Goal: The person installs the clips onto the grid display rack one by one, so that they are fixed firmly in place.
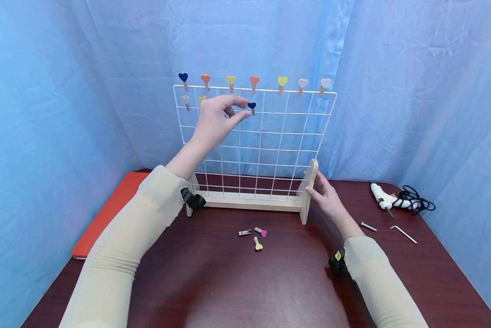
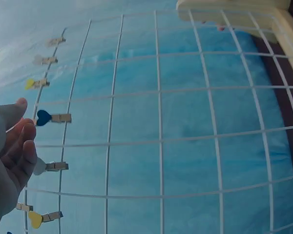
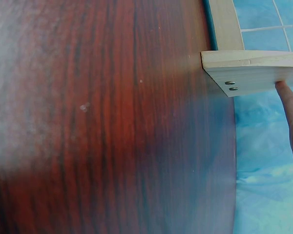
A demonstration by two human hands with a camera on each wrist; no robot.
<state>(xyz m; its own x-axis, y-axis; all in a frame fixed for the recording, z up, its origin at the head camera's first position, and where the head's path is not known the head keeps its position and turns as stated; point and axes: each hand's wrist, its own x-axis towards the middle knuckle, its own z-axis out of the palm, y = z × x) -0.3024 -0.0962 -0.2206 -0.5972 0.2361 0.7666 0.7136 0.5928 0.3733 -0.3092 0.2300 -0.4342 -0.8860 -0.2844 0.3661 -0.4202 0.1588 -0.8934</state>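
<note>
A white wire grid (image 1: 270, 132) stands in a wooden stand (image 1: 249, 203), with heart clothespins along its top wire. On the second wire sits a dark blue heart clothespin (image 1: 252, 106). My left hand (image 1: 218, 116) is right beside it; thumb and fingertips lie apart around the heart, with a small gap visible in the left wrist view (image 2: 43, 118). Also on that wire are a white heart clothespin (image 1: 186, 102) and a yellow one (image 1: 202, 98), partly hidden by the hand. My right hand (image 1: 327, 193) grips the stand's right upright (image 1: 309, 196), thumb on its outer face (image 3: 263, 78), fingertips behind.
Loose on the table (image 1: 229, 282) lie a pink heart clothespin (image 1: 261, 232), a yellow one (image 1: 258, 244) and another clothespin (image 1: 244, 232). To the right are a glue gun (image 1: 386, 198) with its cord, a bolt (image 1: 368, 226) and a hex key (image 1: 404, 234). A red folder (image 1: 110, 214) lies left.
</note>
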